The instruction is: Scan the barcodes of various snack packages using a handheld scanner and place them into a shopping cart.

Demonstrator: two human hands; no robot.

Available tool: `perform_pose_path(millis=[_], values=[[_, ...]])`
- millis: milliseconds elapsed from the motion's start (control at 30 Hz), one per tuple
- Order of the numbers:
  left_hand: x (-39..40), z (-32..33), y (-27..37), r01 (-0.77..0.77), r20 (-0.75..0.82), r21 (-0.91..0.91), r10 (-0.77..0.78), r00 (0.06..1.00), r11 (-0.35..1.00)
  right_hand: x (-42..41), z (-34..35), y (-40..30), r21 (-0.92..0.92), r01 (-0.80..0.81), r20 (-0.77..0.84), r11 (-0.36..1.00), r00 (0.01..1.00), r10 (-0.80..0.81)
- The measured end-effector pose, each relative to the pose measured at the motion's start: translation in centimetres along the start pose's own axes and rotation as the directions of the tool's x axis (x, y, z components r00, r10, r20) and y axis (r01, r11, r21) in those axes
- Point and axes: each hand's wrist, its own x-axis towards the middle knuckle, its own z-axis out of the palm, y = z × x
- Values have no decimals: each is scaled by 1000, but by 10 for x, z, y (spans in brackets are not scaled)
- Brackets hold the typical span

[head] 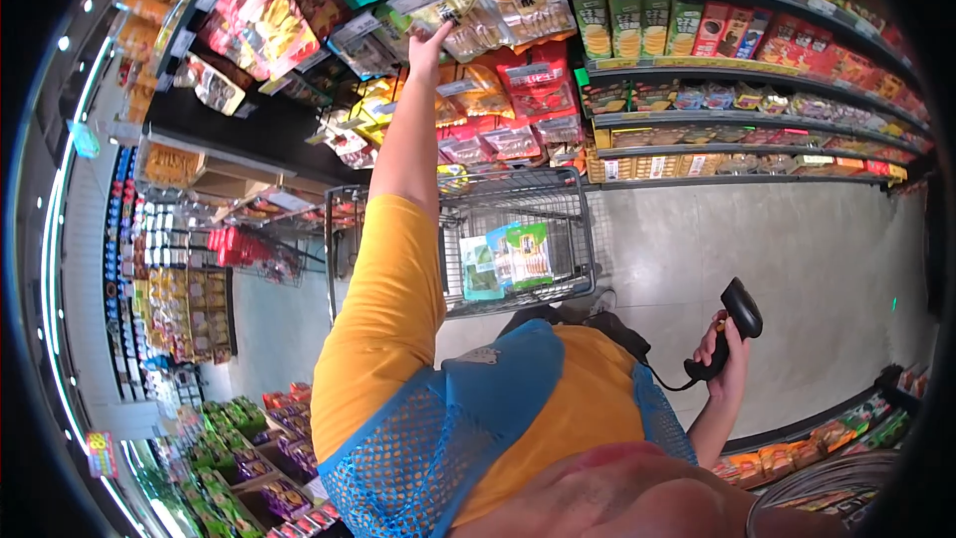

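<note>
My left hand (427, 46) reaches up to the hanging snack bags, at the lower edge of a clear and green bag of snack pieces (463, 19). Its fingers are partly hidden, so whether they grip a bag is unclear. A black handheld barcode scanner (741, 310) with a cable is in my right hand (723, 351), held out to the right over the floor. Below my left arm stands a wire shopping cart (584, 239). Inside lie a green and clear snack bag (529, 258), a blue bag (500, 243) and a pale green bag (479, 273).
Red bags (538, 82) and orange bags (478, 93) hang under the upper row. Shelves of boxed and bagged snacks (657, 22) run along the right. A shoe (603, 300) shows beside the cart on the grey floor (672, 239). Stacked goods (246, 441) stand at lower left.
</note>
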Motion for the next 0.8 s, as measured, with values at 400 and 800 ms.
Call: perform_pose_path(millis=[400,800], values=[[-88,-13,29,72,144,-386,-17,989,920,13,21,-5,-54,-44,78,998,996,48],[-360,-13,-10,568,570,-821,-112,814,-54,55,58,5,-295,-137,226,946,951,209]])
